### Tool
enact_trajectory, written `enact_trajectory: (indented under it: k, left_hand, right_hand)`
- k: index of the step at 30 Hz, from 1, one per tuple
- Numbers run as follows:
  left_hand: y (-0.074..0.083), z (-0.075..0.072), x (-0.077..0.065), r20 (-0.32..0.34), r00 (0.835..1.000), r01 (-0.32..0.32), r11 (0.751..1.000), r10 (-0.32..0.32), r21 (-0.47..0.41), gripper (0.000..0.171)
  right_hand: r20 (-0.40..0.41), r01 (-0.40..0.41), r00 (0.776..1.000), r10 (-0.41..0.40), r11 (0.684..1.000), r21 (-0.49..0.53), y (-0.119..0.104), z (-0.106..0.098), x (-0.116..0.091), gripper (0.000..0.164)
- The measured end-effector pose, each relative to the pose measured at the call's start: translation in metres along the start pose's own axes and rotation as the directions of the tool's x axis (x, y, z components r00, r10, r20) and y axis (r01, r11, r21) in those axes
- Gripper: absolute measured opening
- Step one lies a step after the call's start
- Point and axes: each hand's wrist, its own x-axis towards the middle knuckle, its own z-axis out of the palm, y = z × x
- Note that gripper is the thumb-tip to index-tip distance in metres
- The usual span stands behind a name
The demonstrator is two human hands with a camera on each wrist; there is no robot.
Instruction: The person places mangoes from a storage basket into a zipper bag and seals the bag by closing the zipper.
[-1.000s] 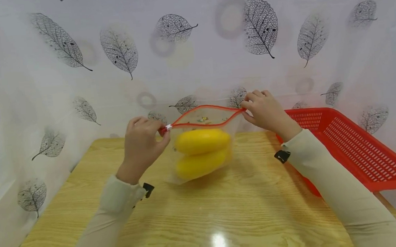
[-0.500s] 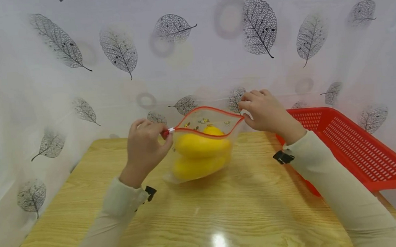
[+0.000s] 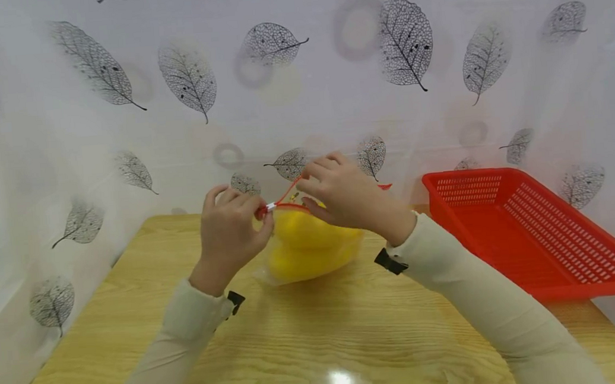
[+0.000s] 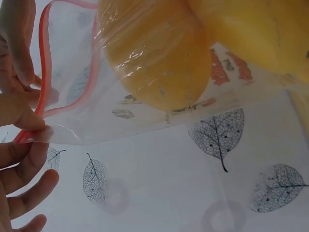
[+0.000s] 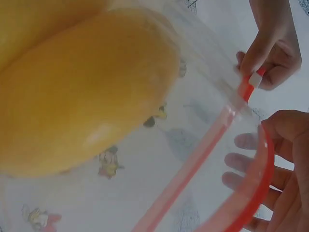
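A clear zip bag (image 4: 96,128) with a red rim and small printed figures holds large smooth yellow oblong things that look like mangoes (image 3: 311,248). Its mouth gapes in both wrist views. My left hand (image 3: 232,230) pinches the bag's left corner, right beside the white slider (image 3: 271,206). Close by on the right, my right hand (image 3: 348,198) holds the red rim (image 5: 268,164) between thumb and fingers; several of its fingertips show through the film in the right wrist view. Part of the rim is hidden behind this hand in the head view.
A red slotted basket (image 3: 531,248) stands at the right on the wooden table (image 3: 297,347). Behind the table hangs a white curtain (image 3: 302,109) printed with dark leaves.
My right hand has left the bag's right corner and moved left along the rim, near the slider. The left hand stays at its corner. The mouth was spread wide between both hands before.
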Motion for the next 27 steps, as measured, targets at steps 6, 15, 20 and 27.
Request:
enact_trajectory:
  k: [6, 15, 20, 27]
  left_hand:
    - [0.000, 0.000, -0.001, -0.024, 0.999, -0.043, 0.997, 0.045, 0.064, 0.015]
    - [-0.001, -0.003, -0.002, -0.042, 0.997, -0.057, 0.997, 0.059, 0.046, 0.015]
    - [0.001, -0.003, -0.004, -0.039, 0.997, -0.067, 0.997, 0.069, 0.034, 0.015]
    - [0.004, -0.005, -0.006, -0.043, 0.997, -0.059, 0.998, 0.059, -0.013, 0.013]
  right_hand:
    - [0.008, 0.076, 0.997, -0.076, 0.996, -0.046, -0.019, 0.012, 0.015, 0.018]
    - [0.003, 0.100, 0.995, -0.100, 0.992, -0.077, -0.026, 0.017, 0.022, 0.018]
    - [0.003, 0.116, 0.993, -0.116, 0.992, -0.052, -0.025, 0.018, 0.021, 0.015]
    - [-0.045, 0.157, 0.987, -0.156, 0.988, 0.014, -0.019, 0.019, 0.017, 0.011]
